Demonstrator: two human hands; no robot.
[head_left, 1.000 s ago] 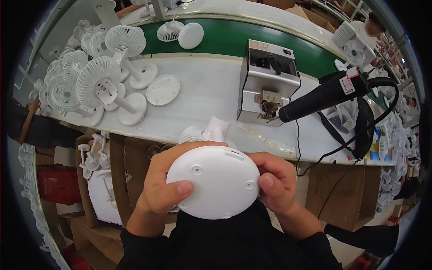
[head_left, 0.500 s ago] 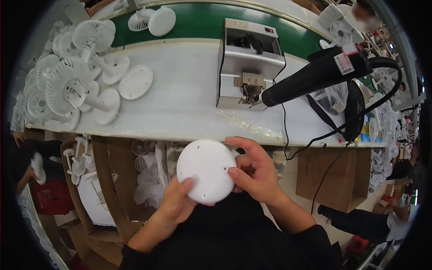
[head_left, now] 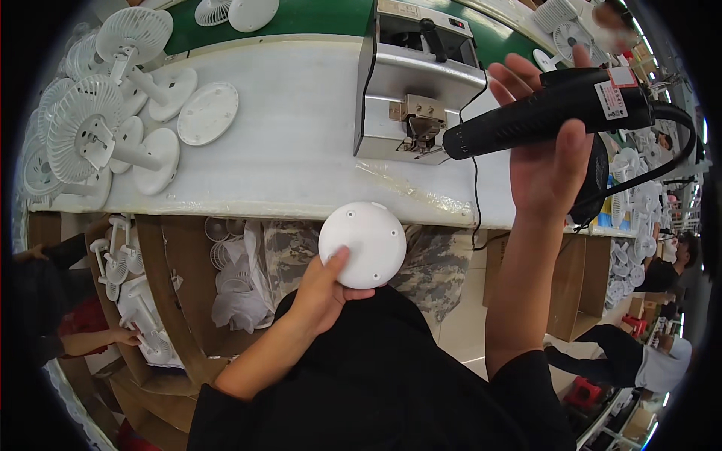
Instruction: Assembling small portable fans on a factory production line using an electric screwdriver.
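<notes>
My left hand [head_left: 323,289] grips a white round fan base [head_left: 362,242], thumb on its face and fingers beneath. The disc's flat side is toward me and has several small screw holes near the rim. My right hand [head_left: 545,158] is raised by a black electric screwdriver [head_left: 541,120], fingers spread behind and above it and thumb below. That hand is not closed round the tool; whether it touches it, I cannot tell. The screwdriver's tip is at the front of a silver screw feeder [head_left: 410,113] on the bench.
White desk fans [head_left: 98,135] crowd the bench's left side, with a loose round base [head_left: 208,113] beside them. A green conveyor [head_left: 316,19] runs behind. Cardboard boxes [head_left: 165,286] stand below at left. A cable [head_left: 684,143] curves from the screwdriver. A co-worker's hand [head_left: 124,336] is at far left.
My right hand has left the fan base and risen to the screwdriver. My left hand alone now holds the base, which is turned and slightly farther right and up. The view has shifted.
</notes>
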